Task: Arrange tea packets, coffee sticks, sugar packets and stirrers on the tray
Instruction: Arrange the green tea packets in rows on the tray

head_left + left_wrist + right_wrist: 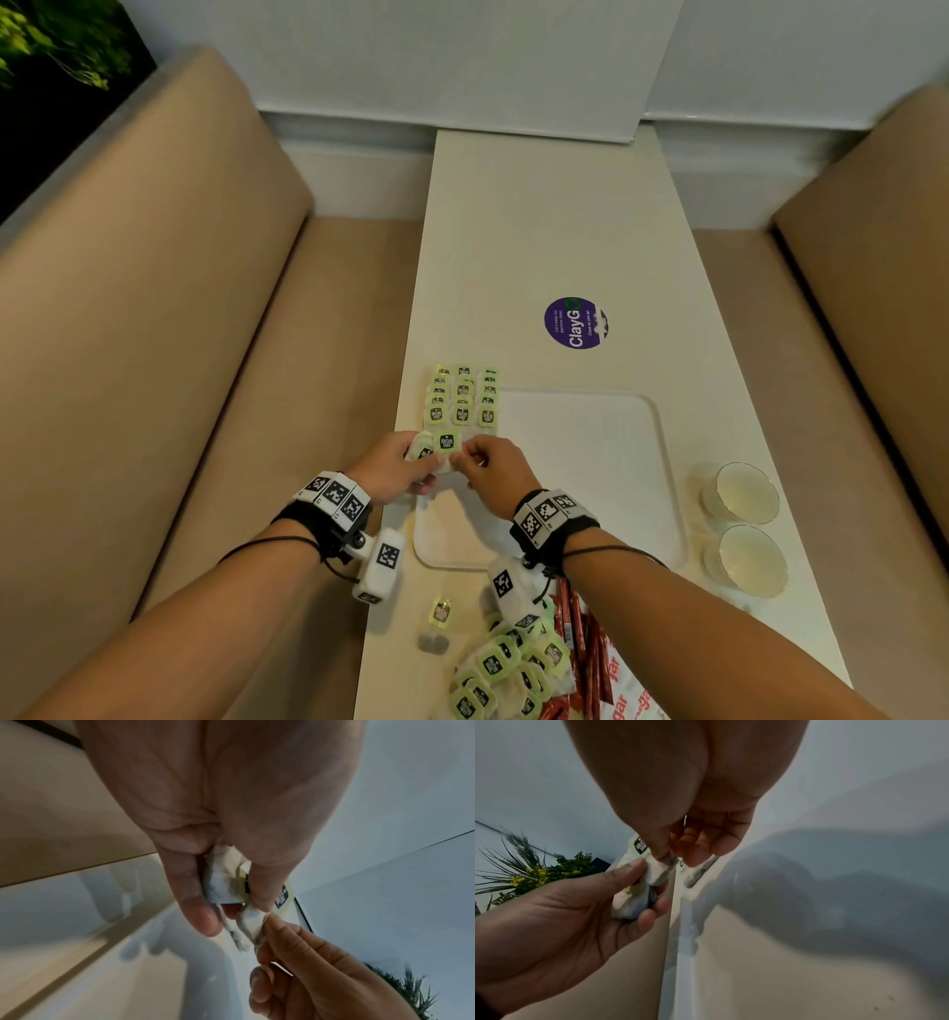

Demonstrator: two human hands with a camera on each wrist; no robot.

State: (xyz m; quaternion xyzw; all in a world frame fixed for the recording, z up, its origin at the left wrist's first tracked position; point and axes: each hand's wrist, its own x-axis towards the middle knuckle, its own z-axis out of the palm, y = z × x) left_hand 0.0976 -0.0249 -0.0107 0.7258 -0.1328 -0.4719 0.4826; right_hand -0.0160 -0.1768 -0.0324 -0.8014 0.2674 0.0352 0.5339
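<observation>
A white tray (606, 514) lies on the table, with green-labelled tea packets (462, 398) laid in three columns at its far left corner. Just in front of them, my left hand (418, 462) grips a small stack of tea packets (218, 884) between thumb and fingers. My right hand (472, 457) pinches the top packet (447, 443) of that stack by its edge. In the right wrist view, the pinched packet (658, 872) is between my right hand's (677, 856) thumb and fingers, next to the stack (628, 902) held in my left palm.
At the table's near edge lies a pile of tea packets (508, 663), with red coffee sticks (580, 642) and sugar packets (629, 694) beside it. One loose tea packet (440, 611) lies apart. Two glass cups (744, 493) stand right of the tray. Beige benches flank the table.
</observation>
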